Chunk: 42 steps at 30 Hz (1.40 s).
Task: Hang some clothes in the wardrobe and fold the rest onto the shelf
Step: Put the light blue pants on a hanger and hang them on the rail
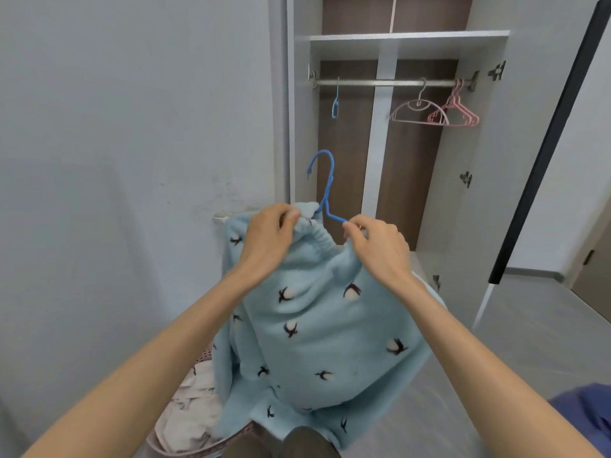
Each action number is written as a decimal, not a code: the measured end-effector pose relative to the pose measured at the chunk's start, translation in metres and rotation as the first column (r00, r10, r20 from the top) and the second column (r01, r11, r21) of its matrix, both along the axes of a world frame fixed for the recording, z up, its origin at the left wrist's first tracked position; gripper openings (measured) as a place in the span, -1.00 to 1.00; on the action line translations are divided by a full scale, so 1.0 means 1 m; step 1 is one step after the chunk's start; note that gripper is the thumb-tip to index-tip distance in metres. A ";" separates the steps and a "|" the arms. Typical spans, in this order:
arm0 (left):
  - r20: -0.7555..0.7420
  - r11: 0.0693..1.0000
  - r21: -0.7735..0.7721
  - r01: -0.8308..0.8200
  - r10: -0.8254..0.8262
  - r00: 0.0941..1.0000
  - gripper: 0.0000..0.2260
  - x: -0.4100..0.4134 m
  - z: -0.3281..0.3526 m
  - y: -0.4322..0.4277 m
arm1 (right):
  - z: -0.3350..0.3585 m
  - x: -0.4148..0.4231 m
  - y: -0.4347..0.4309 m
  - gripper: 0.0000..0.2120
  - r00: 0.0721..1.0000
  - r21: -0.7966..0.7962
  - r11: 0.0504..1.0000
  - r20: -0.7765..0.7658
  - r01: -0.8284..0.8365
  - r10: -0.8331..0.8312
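both hands up in front of the open wardrobe (479, 160) now. the left hand (269, 234) has its grip closed on the gathered elastic edge of the light blue fleece garment (314, 325), fingers curled over the bunched fabric. the right hand (380, 246) pinches the same edge on the other side, fingertips tight together right where the arm of the blue hanger (325, 186) ends. the hanger's hook stands up above the hands, tilted to the left, its lower part tucked into the garment's opening. the fleece, dotted with small dark-and-white motifs, hangs down between the forearms and drapes towards the floor.

behind, the rail (380, 82) runs across the wardrobe under the shelf (406, 36). a pale hanger (418, 110) and a cluster of pink hangers (459, 109) hang near its right end, a small blue clip (336, 105) near its left. the door (549, 143) stands swung out on the right. low on the left, a basket (185, 434) holds pale laundry (195, 391), partly covered by the hanging fleece.
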State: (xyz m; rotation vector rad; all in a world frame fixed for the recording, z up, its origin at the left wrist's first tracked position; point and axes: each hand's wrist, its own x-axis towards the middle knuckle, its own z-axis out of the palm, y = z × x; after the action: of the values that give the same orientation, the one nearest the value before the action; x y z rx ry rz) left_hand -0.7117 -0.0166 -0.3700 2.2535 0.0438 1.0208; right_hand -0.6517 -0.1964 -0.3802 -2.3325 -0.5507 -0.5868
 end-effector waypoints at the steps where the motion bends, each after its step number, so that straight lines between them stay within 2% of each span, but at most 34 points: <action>1: -0.023 1.000 0.010 0.000 0.000 1.000 -0.81 0.000 -0.001 0.004 | 0.003 0.000 -0.003 -0.76 1.000 0.029 1.000 0.023 0.011 -0.012; 4: -0.068 0.987 0.150 -0.054 0.065 0.996 -0.76 0.004 -0.001 0.016 | 0.014 0.004 -0.018 -0.77 0.996 0.072 0.997 0.088 -0.001 -0.005; 8: 0.036 0.908 0.415 -0.059 0.048 0.998 -0.52 0.020 0.024 0.014 | 0.035 0.010 -0.033 -0.80 0.962 0.104 0.990 0.265 -0.093 0.063; 11: 0.052 0.851 0.518 -0.086 0.068 0.996 -0.60 0.038 0.049 0.003 | 0.053 0.019 -0.038 -0.80 0.908 0.143 0.982 0.416 -0.120 0.051; 14: 0.140 0.856 0.509 -0.085 0.015 0.990 -0.75 0.052 0.076 -0.012 | 0.076 0.032 -0.050 -0.77 0.862 0.179 0.982 0.505 -0.055 -0.044; 19: 0.160 0.902 0.431 0.017 -0.095 0.983 -0.73 0.082 0.126 -0.057 | 0.123 0.053 -0.084 -0.78 0.834 0.293 0.954 0.509 0.066 -0.214; 26: 0.226 0.905 0.396 0.157 -0.262 0.938 -0.75 0.132 0.170 -0.142 | 0.166 0.079 -0.166 -0.79 0.796 0.355 0.922 0.508 0.154 -0.328; 32: 0.284 0.890 0.421 0.176 -0.314 0.906 -0.75 0.159 0.187 -0.205 | 0.179 0.099 -0.229 -0.62 0.773 0.384 0.899 0.498 0.209 -0.392; 35: 0.284 0.885 0.417 0.205 -0.342 0.896 -0.75 0.163 0.185 -0.218 | 0.180 0.105 -0.242 -0.69 0.791 0.403 0.891 0.465 0.211 -0.398; 38: 0.277 0.890 0.412 0.196 -0.327 0.903 -0.75 0.167 0.170 -0.216 | 0.165 0.094 -0.240 -0.85 0.812 0.441 0.880 0.438 0.180 -0.385; 40: 0.263 0.911 0.376 0.168 -0.279 0.924 -0.74 0.169 0.154 -0.207 | 0.148 0.084 -0.234 -0.88 0.812 0.395 0.905 0.471 0.156 -0.345; 42: 0.251 0.928 0.330 0.173 -0.262 0.932 -0.74 0.167 0.139 -0.196 | 0.126 0.078 -0.228 -0.87 0.752 0.161 0.956 0.591 0.243 -0.291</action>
State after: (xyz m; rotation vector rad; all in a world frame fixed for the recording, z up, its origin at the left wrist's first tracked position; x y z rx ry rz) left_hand -0.5450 -0.2127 -0.2314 2.2815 -0.5164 1.2931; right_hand -0.5737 -0.4243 -0.2538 -2.1319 -0.4585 -1.5088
